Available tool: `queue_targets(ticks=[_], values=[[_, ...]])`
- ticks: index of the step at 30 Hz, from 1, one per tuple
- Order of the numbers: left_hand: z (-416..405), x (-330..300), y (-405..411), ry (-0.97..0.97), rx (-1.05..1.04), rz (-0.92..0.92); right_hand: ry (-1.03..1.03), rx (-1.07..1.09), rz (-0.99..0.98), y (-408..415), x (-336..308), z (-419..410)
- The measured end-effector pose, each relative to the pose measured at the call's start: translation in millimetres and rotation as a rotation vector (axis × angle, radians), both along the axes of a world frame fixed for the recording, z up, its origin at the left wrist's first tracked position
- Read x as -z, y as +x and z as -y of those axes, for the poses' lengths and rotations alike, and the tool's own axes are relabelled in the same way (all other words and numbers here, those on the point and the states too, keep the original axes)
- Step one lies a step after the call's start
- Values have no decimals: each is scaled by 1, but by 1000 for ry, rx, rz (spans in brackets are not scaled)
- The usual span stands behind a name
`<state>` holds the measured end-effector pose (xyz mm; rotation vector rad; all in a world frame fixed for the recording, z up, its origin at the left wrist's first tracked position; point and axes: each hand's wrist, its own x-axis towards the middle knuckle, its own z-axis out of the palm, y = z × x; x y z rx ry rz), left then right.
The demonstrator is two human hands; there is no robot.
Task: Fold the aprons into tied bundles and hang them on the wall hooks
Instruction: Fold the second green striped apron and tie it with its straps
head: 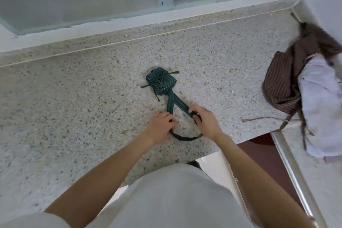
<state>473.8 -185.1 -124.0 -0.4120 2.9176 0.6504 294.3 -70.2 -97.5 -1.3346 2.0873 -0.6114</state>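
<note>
Currently both hands grip the neck strap (177, 104) of a green striped apron bundle (160, 81), which lies tied on the speckled tabletop (74, 89). Left hand (160, 126) pinches the strap's near loop, right hand (204, 119) curls around the strap. Brown striped apron (281, 81) and white cloth (322, 105) heaped far right.

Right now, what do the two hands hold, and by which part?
Both hands, left and right, grip the neck strap loop of the dark green striped apron bundle.
</note>
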Motion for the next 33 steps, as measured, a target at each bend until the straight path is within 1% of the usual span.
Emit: queue_targets(ticks=[2, 5, 6, 7, 9, 11, 13, 15, 17, 18, 20, 23, 25, 27, 29, 31, 33], values=[[5, -7, 1, -12, 59, -34, -16, -27, -56, -12, -11, -10], [13, -29, -2, 65, 100, -80, 110, -64, -34, -31, -40, -24], [12, -42, -9, 128, 115, -77, 152, -66, -10, -37, -53, -34], [10, -55, -16, 232, 102, -71, 195, -64, 28, -43, -64, -42], [4, -86, -35, 500, -15, -55, 210, -22, 133, -55, -82, -61], [-6, -117, -57, 670, -138, -70, 128, 55, 230, -66, -100, -82], [-29, -146, -86, 735, -178, -121, -4, 163, 350, -76, -121, -115], [-47, -165, -111, 783, -172, -151, -160, 234, 461, -84, -137, -140], [-80, -183, -141, 832, -66, -131, -291, 288, 487, -94, -155, -176], [-91, -190, -151, 836, 12, -107, -340, 301, 496, -97, -160, -186], [-117, -203, -179, 764, 172, -60, -422, 329, 469, -107, -172, -209], [-166, -222, -224, 649, 269, -106, -494, 382, 410, -128, -199, -251], [-198, -237, -252, 658, 247, -189, -550, 445, 351, -143, -220, -280], [-229, -254, -278, 702, 232, -282, -598, 512, 252, -159, -244, -307], [-264, -274, -308, 711, 278, -392, -647, 573, 185, -177, -270, -340], [-297, -299, -347, 653, 372, -523, -660, 638, 121, -198, -298, -374], [-318, -318, -380, 566, 421, -648, -626, 669, 77, -217, -320, -396]])
